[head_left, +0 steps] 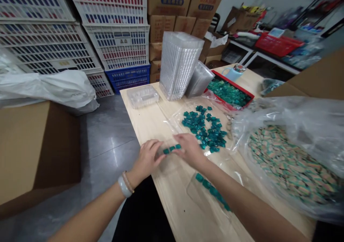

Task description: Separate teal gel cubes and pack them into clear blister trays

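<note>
My left hand pinches the near-left end of a small clear plastic tray at the table's left edge. Around its right end curl the fingers of my right hand, thumb low beside a teal piece. Three glossy teal pieces show in a row between the hands; the tray's outline is faint. Beyond my right hand lies a loose pile of teal pieces on clear film. Under my right forearm, a second clear tray holds a row of teal pieces, partly hidden by the arm.
A tall stack of clear trays stands at the back, with a single clear tray left of it. Behind the pile is a red bin of green pieces. On the right sits a plastic bag of striped pieces. A cardboard box stands left.
</note>
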A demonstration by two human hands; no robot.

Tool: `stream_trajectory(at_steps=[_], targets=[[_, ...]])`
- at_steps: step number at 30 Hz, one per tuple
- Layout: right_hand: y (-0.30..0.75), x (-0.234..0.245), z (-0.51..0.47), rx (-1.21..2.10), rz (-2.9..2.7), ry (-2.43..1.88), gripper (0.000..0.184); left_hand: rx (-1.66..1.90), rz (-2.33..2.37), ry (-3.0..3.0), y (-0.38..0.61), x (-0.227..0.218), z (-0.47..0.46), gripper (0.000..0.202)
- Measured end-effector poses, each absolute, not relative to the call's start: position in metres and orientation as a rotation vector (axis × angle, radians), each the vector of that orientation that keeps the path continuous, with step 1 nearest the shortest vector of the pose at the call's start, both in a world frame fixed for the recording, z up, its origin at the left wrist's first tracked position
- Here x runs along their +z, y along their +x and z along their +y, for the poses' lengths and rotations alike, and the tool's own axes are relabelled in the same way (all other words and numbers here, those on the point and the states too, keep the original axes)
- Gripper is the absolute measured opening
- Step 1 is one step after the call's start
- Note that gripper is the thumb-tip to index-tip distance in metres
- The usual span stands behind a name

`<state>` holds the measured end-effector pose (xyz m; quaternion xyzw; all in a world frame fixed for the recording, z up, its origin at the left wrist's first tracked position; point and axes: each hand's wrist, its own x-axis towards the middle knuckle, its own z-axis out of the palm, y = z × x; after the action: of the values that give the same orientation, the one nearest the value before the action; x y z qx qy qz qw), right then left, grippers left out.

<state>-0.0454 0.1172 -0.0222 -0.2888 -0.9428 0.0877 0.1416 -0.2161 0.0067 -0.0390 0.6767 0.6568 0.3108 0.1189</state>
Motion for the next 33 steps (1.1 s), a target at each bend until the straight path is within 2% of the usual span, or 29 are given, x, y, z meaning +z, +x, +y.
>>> stream_trajectory(at_steps=[3, 5, 8, 11, 16, 20, 24, 26, 30, 33], targets=[[-0.030, -0.018, 0.171, 0.212, -2.502, -1.164, 0.028, 1.005, 1.817, 2.030, -0.212, -0.025, 0.070, 0.028], [-0.032, -0.017, 0.206, 0.189, -2.528, -1.307, 0.026, 0.897, 1.738, 2.093, -0.202, -0.020, 0.127, 0.027], [-0.045, -0.023, 0.237, 0.162, -2.588, -1.402, 0.021, 0.674, 1.842, 2.068, -0.185, -0.025, 0.199, 0.022], [-0.048, -0.034, 0.242, 0.164, -2.608, -1.384, 0.017, 0.647, 1.849, 2.049, -0.179, -0.035, 0.226, 0.014], [-0.030, -0.045, 0.229, 0.135, -2.540, -1.326, 0.022, 0.872, 1.805, 1.875, -0.185, -0.036, 0.203, 0.018], [-0.035, -0.041, 0.226, 0.083, -2.547, -1.389, 0.031, 1.256, 1.490, 1.037, -0.186, -0.022, 0.168, 0.023], [-0.054, -0.033, 0.232, 0.045, -2.643, -1.518, 0.022, 1.321, 1.065, 0.502, -0.189, -0.010, 0.131, 0.023], [-0.059, -0.030, 0.233, 0.039, -2.644, -1.543, 0.020, 1.319, 0.985, 0.390, -0.191, -0.008, 0.115, 0.021], [-0.066, -0.027, 0.232, -0.001, -2.634, -1.529, 0.030, 1.341, 0.957, 0.343, -0.191, -0.010, 0.096, 0.021], [-0.075, -0.026, 0.236, 0.047, -2.715, -1.413, 0.026, 1.380, 1.008, 0.318, -0.192, -0.008, 0.087, 0.022]])
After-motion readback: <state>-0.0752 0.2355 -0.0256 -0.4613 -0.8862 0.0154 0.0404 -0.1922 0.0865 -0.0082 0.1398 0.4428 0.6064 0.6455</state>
